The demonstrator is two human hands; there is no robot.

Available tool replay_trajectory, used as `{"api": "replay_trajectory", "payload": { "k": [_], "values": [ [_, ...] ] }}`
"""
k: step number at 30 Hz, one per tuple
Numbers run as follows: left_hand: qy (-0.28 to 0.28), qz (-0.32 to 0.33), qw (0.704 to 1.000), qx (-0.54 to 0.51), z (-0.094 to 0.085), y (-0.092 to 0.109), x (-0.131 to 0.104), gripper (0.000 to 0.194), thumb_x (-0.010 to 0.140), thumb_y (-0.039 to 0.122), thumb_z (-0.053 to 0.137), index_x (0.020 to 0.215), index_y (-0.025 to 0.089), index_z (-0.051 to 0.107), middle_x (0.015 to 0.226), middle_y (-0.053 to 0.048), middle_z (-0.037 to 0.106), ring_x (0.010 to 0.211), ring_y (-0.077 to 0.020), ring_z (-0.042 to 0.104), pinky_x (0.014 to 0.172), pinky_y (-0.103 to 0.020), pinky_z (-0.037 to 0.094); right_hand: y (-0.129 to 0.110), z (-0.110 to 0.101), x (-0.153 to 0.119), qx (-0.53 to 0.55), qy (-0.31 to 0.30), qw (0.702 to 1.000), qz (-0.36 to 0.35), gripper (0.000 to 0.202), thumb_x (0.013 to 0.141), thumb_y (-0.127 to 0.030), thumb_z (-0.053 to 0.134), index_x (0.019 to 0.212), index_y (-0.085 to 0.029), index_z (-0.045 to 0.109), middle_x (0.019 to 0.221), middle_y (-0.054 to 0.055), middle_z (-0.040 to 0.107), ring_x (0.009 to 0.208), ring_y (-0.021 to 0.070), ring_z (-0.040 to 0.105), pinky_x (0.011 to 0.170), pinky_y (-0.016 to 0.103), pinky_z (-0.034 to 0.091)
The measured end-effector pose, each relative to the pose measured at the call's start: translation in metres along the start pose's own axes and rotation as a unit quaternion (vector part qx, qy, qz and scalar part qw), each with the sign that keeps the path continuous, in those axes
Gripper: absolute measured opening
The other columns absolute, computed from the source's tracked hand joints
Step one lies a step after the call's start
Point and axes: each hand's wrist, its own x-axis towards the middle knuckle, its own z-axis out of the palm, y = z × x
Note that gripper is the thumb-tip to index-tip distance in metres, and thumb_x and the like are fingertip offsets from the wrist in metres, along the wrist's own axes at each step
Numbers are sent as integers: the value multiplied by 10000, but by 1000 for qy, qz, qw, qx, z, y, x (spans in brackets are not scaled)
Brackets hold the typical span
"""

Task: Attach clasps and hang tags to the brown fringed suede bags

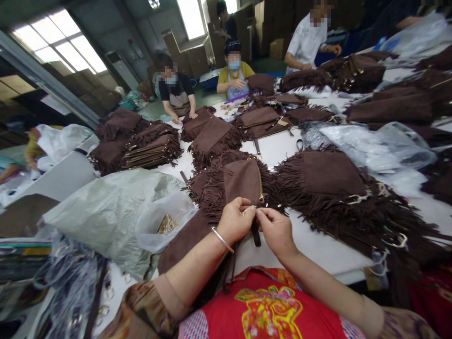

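Note:
My left hand and my right hand meet close to my chest, fingertips pinched together on a thin dark brown strap that hangs down between them. A small metal piece shows at the fingertips. A silver bangle sits on my left wrist. Just beyond the hands lies a brown suede fringed bag with a gold zipper along its right edge, resting on the white table.
A pile of fringed bags lies to the right, with more stacks at the left back. A clear plastic bag holding metal rings and a grey-green sack sit at my left. Several other people work at the table's far end.

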Motion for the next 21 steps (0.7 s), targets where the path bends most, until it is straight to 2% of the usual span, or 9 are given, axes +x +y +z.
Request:
{"api": "replay_trajectory", "payload": {
  "k": [3, 6, 10, 13, 17, 21],
  "values": [
    [26, -21, 999, -31, 6, -15, -2, 302, 894, 303, 484, 1062, 120, 654, 776, -55, 702, 560, -108, 580, 524, -210, 440, 2, 2, -4, 18, -16, 999, 48, 326, 814, -462, 588, 811, -160, 711, 596, 8, 622, 503, 140, 530, 505, 254, 429],
    [30, -32, 999, -23, 7, -23, -2, 258, 858, 249, 537, 1010, 135, 712, 763, -47, 699, 591, -107, 576, 558, -211, 441, 4, 5, -6, 21, -25, 998, 59, 327, 796, -470, 601, 782, -158, 697, 571, -1, 601, 490, 136, 521, 495, 250, 422],
    [-15, -112, 991, -75, 3, -23, -2, 249, 834, 221, 573, 1008, 118, 718, 554, 15, 591, 438, -73, 446, 453, -198, 354, 6, 7, -6, 14, -33, 998, 59, 328, 792, -474, 600, 763, -160, 690, 551, -6, 582, 481, 133, 507, 478, 245, 410],
    [-46, -155, 976, -144, 0, -20, -2, 253, 838, 234, 580, 1023, 103, 693, 490, 56, 509, 370, -52, 361, 382, -186, 265, 8, 8, -5, 9, -42, 997, 57, 341, 792, -488, 596, 776, -160, 689, 544, -7, 574, 473, 131, 493, 452, 240, 391],
    [-42, -164, 969, -182, 0, -22, 0, 215, 827, 240, 593, 976, 101, 661, 505, 64, 501, 354, -42, 359, 344, -171, 223, 12, 9, -3, 15, -57, 997, 59, 333, 789, -479, 602, 752, -158, 683, 553, 3, 585, 478, 131, 497, 462, 245, 398],
    [-32, -168, 972, -160, 3, -27, 1, 139, 805, 224, 606, 898, 126, 636, 488, 71, 497, 350, -40, 374, 347, -159, 236, 17, 10, -2, 17, -56, 996, 72, 340, 780, -487, 609, 745, -158, 684, 544, 7, 589, 464, 135, 494, 448, 247, 390]
  ]
}}
